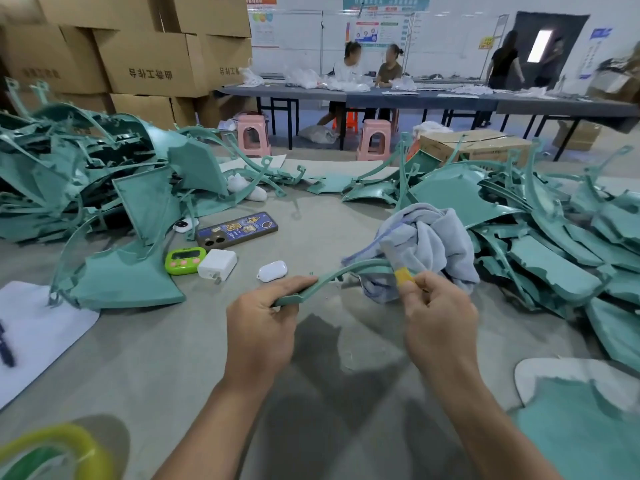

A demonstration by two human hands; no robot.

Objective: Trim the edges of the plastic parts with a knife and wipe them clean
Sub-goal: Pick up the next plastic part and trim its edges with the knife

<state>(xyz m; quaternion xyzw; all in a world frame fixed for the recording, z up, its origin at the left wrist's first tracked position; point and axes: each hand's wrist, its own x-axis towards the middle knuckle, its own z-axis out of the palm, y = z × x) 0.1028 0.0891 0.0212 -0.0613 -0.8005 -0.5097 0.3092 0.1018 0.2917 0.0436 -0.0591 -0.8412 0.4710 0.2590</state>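
The left grip point(263, 317) is clenched on the near end of a curved green plastic part point(341, 270), so the strip arches away from it over the counter point(311, 216) with its long edge open to the blade. The right grip point(436, 306) pinches the yellow-wrapped handle of the knife point(393, 258), whose blade stands up just beyond its fingertips against the strip's far stretch, probably to shave the edge. A grey cloth point(433, 237) lies just behind that grip, handy for wiping, I judge.
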